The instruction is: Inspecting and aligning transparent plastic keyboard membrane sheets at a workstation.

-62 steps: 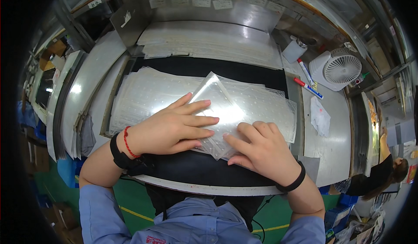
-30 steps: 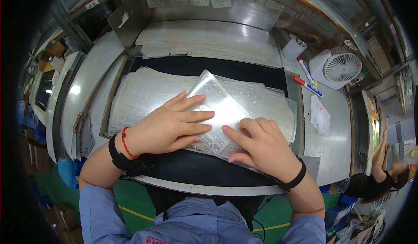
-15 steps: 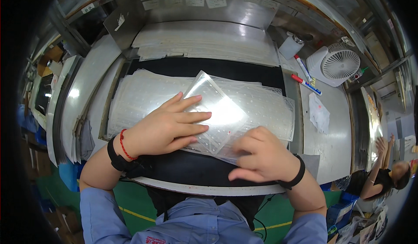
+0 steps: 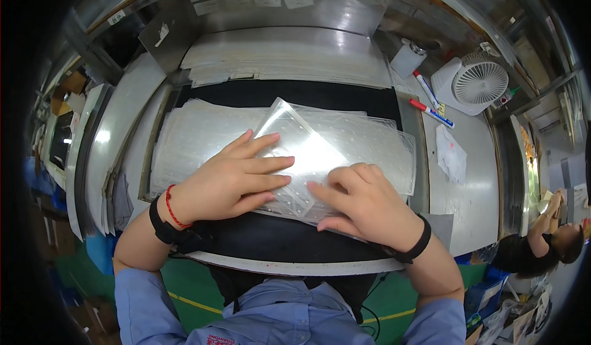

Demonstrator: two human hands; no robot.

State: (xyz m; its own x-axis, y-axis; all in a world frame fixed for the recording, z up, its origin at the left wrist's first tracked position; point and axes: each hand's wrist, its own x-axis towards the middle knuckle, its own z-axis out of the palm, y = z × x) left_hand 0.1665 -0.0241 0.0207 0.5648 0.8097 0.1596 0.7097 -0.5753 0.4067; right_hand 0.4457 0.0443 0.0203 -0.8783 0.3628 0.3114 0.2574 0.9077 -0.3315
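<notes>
A clear, shiny square sheet [image 4: 306, 151] lies turned at an angle on a spread of perforated transparent sheets [image 4: 200, 132]. My left hand [image 4: 237, 175] rests flat across the square sheet's left side, fingers spread, pressing on it. At the sheet's lower right edge is my right hand [image 4: 369, 203]; its index finger reaches out and touches the surface, while the other fingers are curled and the thumb is stretched apart. Nothing shows gripped in either hand. Beneath the sheets lies a black mat [image 4: 258, 239].
Behind the mat stand stacked pale sheets [image 4: 283, 55]. To the right are red and blue markers [image 4: 431, 112], a white bottle [image 4: 407, 58], a white fan [image 4: 471, 86] and a crumpled cloth [image 4: 450, 154]. Large panels [image 4: 123, 117] lean at left. Another person [image 4: 535, 246] is at far right.
My right hand has moved left and extended its index finger onto the square sheet. The left hand stays on the sheet. The view has shifted slightly.
</notes>
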